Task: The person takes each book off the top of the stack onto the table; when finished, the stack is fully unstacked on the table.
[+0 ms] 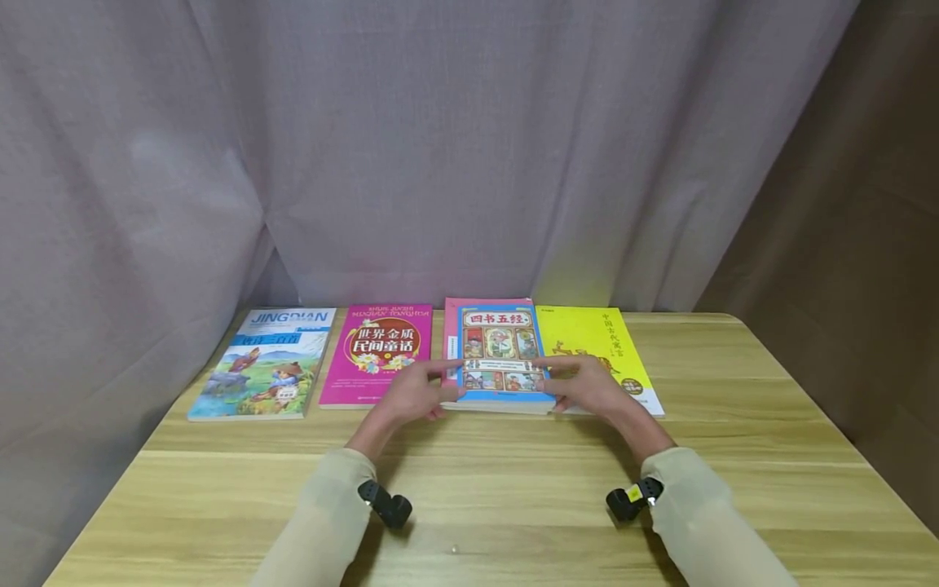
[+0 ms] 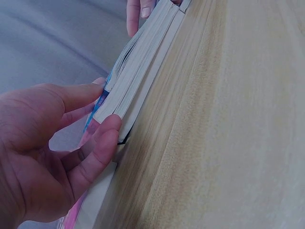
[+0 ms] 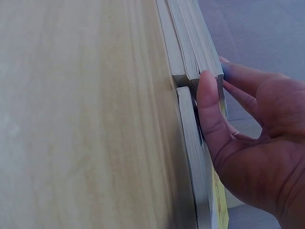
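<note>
A blue-covered book (image 1: 500, 350) with cartoon panels lies on top of a pink book (image 1: 451, 326). My left hand (image 1: 413, 393) grips the left side of the blue book. In the left wrist view its fingertips (image 2: 110, 125) touch the stack's near corner. On the opposite side my right hand (image 1: 589, 385) holds the blue book's right edge. The right wrist view shows the thumb (image 3: 208, 90) against the page edges, with other fingers reaching round the side. Page edges (image 2: 138, 71) of stacked books face the left wrist camera. Some fingertips are hidden behind the books.
A magenta book (image 1: 377, 359) lies left of the stack, partly behind my left hand. Farther left is a book with a landscape cover (image 1: 264, 367). A yellow book (image 1: 587, 326) lies right of the stack. The wooden table (image 1: 499, 489) meets a grey curtain (image 1: 411, 163) behind.
</note>
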Demonstrator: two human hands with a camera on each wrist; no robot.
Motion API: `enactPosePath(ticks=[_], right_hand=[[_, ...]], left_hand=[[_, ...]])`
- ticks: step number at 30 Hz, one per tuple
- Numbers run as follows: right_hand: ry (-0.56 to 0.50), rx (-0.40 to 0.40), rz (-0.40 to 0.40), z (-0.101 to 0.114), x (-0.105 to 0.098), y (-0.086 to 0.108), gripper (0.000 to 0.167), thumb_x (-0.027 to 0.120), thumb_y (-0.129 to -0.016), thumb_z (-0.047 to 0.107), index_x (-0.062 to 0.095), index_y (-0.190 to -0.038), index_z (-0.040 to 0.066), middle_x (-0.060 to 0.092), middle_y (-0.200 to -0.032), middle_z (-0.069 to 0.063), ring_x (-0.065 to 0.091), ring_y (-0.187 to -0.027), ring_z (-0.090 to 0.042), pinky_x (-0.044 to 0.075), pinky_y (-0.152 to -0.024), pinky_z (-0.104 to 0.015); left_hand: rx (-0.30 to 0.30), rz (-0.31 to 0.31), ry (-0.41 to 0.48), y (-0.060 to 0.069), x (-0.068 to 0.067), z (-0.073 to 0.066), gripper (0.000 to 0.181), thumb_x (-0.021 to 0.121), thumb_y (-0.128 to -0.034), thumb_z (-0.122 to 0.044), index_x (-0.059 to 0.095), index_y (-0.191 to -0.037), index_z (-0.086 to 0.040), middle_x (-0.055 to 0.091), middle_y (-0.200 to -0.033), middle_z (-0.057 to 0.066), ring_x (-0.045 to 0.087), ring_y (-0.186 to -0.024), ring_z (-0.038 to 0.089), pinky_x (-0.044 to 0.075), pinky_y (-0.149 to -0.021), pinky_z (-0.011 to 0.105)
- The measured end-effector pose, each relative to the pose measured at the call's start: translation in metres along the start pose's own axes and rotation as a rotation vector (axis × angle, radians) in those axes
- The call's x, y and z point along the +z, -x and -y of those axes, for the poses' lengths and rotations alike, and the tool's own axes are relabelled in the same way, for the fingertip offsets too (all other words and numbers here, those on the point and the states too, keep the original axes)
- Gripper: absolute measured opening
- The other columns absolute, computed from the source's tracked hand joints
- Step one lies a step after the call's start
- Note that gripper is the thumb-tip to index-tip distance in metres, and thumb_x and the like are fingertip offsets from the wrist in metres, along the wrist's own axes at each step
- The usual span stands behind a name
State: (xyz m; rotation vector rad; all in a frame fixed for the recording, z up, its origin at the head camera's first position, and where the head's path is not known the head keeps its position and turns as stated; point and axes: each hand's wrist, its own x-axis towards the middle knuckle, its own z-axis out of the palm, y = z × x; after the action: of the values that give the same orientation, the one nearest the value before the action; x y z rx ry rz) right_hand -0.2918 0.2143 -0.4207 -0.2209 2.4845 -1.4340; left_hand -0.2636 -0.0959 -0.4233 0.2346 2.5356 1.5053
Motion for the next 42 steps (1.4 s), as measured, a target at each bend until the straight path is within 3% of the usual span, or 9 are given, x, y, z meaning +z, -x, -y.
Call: enactPosePath(ticks=[4,11,19,22,27,32,36,42], right_hand=[[-0.006,0.028,0.000,0.001,-0.001,0.000,0.054,0.079,-0.097,0.021,0.063,-0.148,0.014,0.048,-0.154,-0.034,0.072,-0.065,-0.020,0.065,-0.067,-0.031],[-0.027,0.075,0.011,0.002,-0.003,0.002,0.058,0.079,-0.097,0.021,0.060,-0.152,0.016,0.059,-0.136,-0.027,0.072,-0.071,-0.021,0.066,-0.070,-0.032],[-0.052,0.054,0.027,-0.001,-0.007,0.005,0.055,0.075,-0.099,0.012,0.058,-0.152,0.011,0.069,-0.115,-0.023,0.073,-0.073,-0.019,0.067,-0.070,-0.034],[-0.048,0.057,0.028,-0.002,-0.009,0.007,0.055,0.074,-0.100,0.011,0.057,-0.153,0.010,0.069,-0.116,-0.023,0.074,-0.075,-0.020,0.067,-0.070,-0.035],[-0.044,0.070,0.031,-0.004,-0.013,0.013,0.057,0.074,-0.099,0.012,0.056,-0.153,0.009,0.069,-0.119,-0.023,0.074,-0.078,-0.020,0.067,-0.072,-0.036],[-0.070,0.053,0.047,-0.009,-0.022,0.023,0.056,0.074,-0.098,0.008,0.056,-0.152,0.005,0.066,-0.111,-0.022,0.073,-0.082,-0.022,0.068,-0.074,-0.040],[-0.081,0.048,0.070,-0.012,-0.029,0.029,0.057,0.073,-0.098,0.008,0.056,-0.152,0.005,0.067,-0.108,-0.022,0.074,-0.087,-0.023,0.068,-0.076,-0.041],[-0.169,0.076,0.095,-0.016,-0.031,0.029,0.061,0.076,-0.098,0.015,0.054,-0.155,0.010,0.065,-0.126,-0.025,0.074,-0.094,-0.024,0.068,-0.078,-0.043]], left_hand=[[-0.008,0.002,-0.001,0.001,0.000,0.000,0.054,0.080,-0.0954,-0.026,0.064,-0.147,-0.025,0.060,-0.101,0.009,0.064,-0.066,0.019,0.061,-0.062,0.030],[-0.008,-0.005,-0.009,0.001,0.001,0.000,0.048,0.075,-0.0986,-0.021,0.066,-0.145,-0.025,0.061,-0.102,0.010,0.065,-0.066,0.019,0.060,-0.061,0.030],[-0.014,-0.011,-0.023,0.001,0.001,0.001,0.046,0.074,-0.0994,-0.018,0.067,-0.145,-0.024,0.066,-0.113,0.014,0.065,-0.066,0.019,0.061,-0.061,0.030],[-0.019,-0.012,-0.034,0.000,0.001,0.002,0.046,0.074,-0.0989,-0.018,0.067,-0.144,-0.023,0.067,-0.117,0.014,0.066,-0.067,0.020,0.061,-0.062,0.030],[-0.023,-0.008,-0.037,-0.001,0.002,0.002,0.047,0.074,-0.0992,-0.017,0.066,-0.145,-0.021,0.065,-0.110,0.014,0.066,-0.068,0.020,0.061,-0.062,0.030],[-0.013,-0.004,-0.016,0.000,0.002,0.001,0.050,0.074,-0.0984,-0.014,0.064,-0.147,-0.018,0.067,-0.118,0.016,0.067,-0.069,0.020,0.063,-0.064,0.031],[-0.016,-0.008,-0.005,0.000,0.001,0.001,0.050,0.074,-0.0981,-0.014,0.064,-0.147,-0.017,0.067,-0.111,0.015,0.067,-0.068,0.020,0.063,-0.063,0.031],[-0.024,-0.013,-0.006,0.000,0.002,0.000,0.049,0.075,-0.0979,-0.014,0.066,-0.146,-0.018,0.067,-0.111,0.014,0.067,-0.067,0.020,0.062,-0.062,0.031]])
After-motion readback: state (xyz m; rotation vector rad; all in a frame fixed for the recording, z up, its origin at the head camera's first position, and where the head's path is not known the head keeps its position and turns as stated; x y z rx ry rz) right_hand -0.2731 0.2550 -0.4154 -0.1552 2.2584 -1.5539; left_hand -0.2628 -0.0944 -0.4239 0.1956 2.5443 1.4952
